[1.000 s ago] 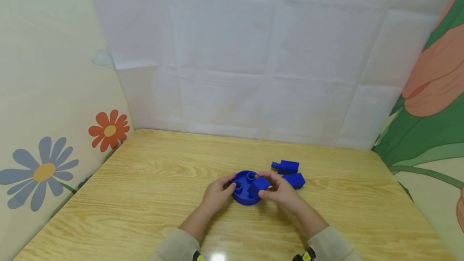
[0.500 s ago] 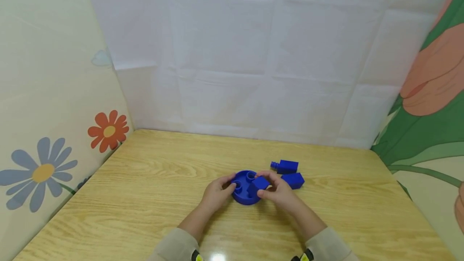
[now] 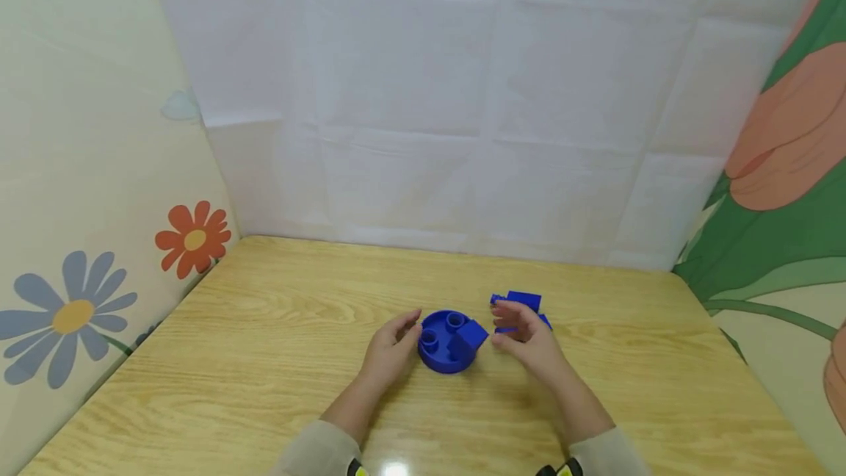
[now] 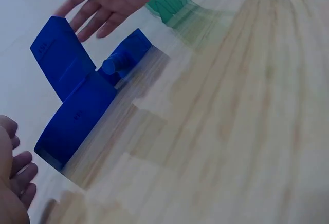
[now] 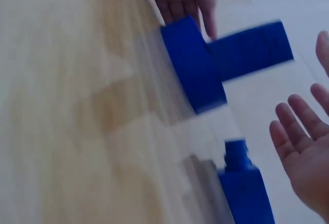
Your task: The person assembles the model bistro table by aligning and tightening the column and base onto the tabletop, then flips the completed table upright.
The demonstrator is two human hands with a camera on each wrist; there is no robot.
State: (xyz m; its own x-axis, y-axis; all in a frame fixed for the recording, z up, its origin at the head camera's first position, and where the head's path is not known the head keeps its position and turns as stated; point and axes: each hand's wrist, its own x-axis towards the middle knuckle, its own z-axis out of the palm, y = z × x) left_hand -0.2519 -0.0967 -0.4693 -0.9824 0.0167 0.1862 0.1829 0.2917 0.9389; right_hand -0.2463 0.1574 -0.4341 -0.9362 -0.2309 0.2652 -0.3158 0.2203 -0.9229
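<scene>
A round blue base (image 3: 438,364) with raised round sockets lies on the table, and a blue block (image 3: 471,335) stands up from its right side. In the left wrist view the block (image 4: 62,59) leans outward above the base (image 4: 77,118). The left hand (image 3: 386,351) is beside the base's left edge, fingers relaxed; the left wrist view shows a gap between them. To the right, the right hand (image 3: 537,340) hovers with spread fingers, holding nothing. It partly covers two loose blue blocks in the head view; one (image 5: 247,196) shows its ridged peg in the right wrist view.
Behind the hands, a loose blue block (image 3: 525,299) lies towards the back, with the other loose block (image 3: 545,320) just in front of it. A white cloth (image 3: 410,109) hangs behind the wooden table (image 3: 297,300), with patterned cloths at both sides.
The right hand has let go of the upright block and moved right. The left fingers have come off the base's rim. The block stays standing on the base.
</scene>
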